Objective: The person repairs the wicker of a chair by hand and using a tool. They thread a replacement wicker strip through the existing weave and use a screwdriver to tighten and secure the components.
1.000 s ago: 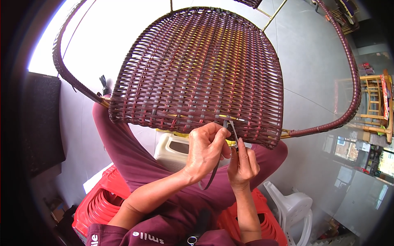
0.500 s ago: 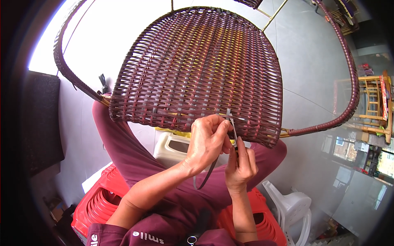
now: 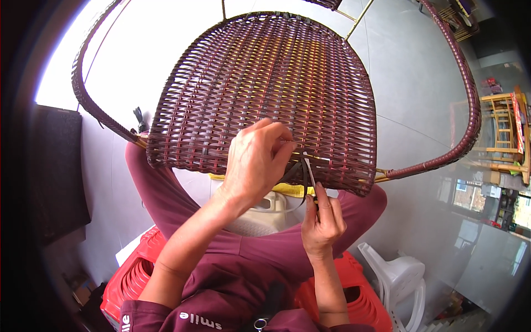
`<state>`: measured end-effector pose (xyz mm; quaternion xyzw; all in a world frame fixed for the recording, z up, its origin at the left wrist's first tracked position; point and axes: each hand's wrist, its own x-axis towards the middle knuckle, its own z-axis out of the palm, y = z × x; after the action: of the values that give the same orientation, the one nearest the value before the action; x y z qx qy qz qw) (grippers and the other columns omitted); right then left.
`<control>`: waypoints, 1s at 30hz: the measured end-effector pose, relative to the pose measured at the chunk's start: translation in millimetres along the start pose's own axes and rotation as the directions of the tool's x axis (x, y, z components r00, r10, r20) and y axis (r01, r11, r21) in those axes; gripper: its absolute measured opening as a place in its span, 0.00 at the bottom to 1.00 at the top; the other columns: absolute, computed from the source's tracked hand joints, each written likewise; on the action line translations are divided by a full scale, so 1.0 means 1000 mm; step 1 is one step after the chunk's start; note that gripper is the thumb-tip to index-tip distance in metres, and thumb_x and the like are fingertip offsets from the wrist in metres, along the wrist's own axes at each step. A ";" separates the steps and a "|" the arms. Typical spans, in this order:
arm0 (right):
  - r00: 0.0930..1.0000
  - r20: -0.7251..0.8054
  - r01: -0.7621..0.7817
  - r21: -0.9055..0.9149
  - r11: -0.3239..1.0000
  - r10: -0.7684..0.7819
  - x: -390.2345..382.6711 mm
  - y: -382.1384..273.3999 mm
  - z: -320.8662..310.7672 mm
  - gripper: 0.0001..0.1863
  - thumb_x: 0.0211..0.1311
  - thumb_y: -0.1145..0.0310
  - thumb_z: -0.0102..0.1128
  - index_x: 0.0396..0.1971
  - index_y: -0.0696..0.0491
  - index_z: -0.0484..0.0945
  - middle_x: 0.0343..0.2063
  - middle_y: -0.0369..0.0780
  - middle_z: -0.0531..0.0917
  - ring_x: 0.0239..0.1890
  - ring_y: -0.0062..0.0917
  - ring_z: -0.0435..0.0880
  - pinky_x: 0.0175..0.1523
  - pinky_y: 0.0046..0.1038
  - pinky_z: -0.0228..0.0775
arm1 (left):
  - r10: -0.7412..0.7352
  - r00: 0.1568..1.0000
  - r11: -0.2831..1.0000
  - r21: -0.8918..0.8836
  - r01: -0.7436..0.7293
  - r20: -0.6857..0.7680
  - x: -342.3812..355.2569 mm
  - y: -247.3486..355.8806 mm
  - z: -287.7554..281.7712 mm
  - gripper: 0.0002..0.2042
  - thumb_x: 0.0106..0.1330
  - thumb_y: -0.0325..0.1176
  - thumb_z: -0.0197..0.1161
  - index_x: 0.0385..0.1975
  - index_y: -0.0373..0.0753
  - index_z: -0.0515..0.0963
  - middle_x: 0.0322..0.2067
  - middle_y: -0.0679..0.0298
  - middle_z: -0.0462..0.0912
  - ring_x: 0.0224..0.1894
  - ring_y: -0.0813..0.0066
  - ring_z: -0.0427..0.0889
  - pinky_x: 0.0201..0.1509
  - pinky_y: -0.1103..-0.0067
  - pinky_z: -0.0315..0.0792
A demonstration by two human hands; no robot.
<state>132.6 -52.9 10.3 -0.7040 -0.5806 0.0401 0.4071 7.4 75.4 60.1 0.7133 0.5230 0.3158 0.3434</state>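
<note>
A dark brown-purple woven chair seat point(image 3: 265, 83) lies across my lap, its straight edge toward me. My left hand point(image 3: 257, 160) pinches a dark weaving strip point(image 3: 290, 173) over the weave near that edge; my fingers partly hide the pinched part. The strip curves down in a loop between my hands. My right hand point(image 3: 326, 224) is closed round the short dark handle of a thin flat-bladed metal tool point(image 3: 311, 174). Its blade points away from me, with the tip at the weave close to the edge. My right fingers mostly cover the handle.
Wrapped curved arms of the frame point(image 3: 470, 110) sweep out on both sides. Below the seat are a beige plastic stool point(image 3: 260, 221) and yellow cloth point(image 3: 296, 190). Red plastic stools point(image 3: 130, 271) flank me, with white plastic chair point(image 3: 395, 271) at right. Wooden frames point(image 3: 503, 133) stand farther right.
My left hand has moved up and left over the weave, away from my right hand. The strip's loop now sits higher, beside the blade. My right hand stays nearly still with the tool.
</note>
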 end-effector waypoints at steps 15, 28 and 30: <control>1.000 -0.021 0.008 -0.004 1.000 -0.008 0.001 0.000 0.002 0.18 0.48 0.82 0.66 0.43 0.58 0.81 0.19 0.38 0.73 0.16 0.24 0.71 0.21 0.25 0.63 | 0.097 0.974 0.994 0.035 -0.106 0.206 0.008 -0.006 0.008 0.04 0.54 0.27 0.63 0.27 0.34 0.80 0.23 0.60 0.76 0.25 0.67 0.79 0.30 0.74 0.72; 0.999 0.013 0.031 -0.044 0.999 -0.031 0.003 -0.001 -0.001 0.16 0.50 0.79 0.66 0.42 0.59 0.81 0.20 0.38 0.75 0.17 0.24 0.77 0.21 0.26 0.70 | 0.176 0.892 0.957 0.141 -0.255 0.416 0.024 -0.013 0.007 0.05 0.57 0.25 0.58 0.30 0.33 0.72 0.25 0.56 0.75 0.30 0.56 0.77 0.33 0.68 0.69; 1.000 0.015 0.028 -0.047 0.998 -0.028 0.003 -0.001 -0.001 0.16 0.50 0.79 0.66 0.43 0.59 0.81 0.20 0.38 0.76 0.17 0.24 0.77 0.21 0.26 0.70 | 0.214 0.915 0.971 0.030 -0.238 0.343 0.020 -0.008 0.002 0.06 0.56 0.24 0.59 0.31 0.33 0.71 0.25 0.56 0.74 0.29 0.57 0.77 0.33 0.69 0.69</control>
<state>133.0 -50.9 12.8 -0.7049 -0.5941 0.0258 0.3867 9.4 95.9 54.2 0.8242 0.3814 0.2076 0.3635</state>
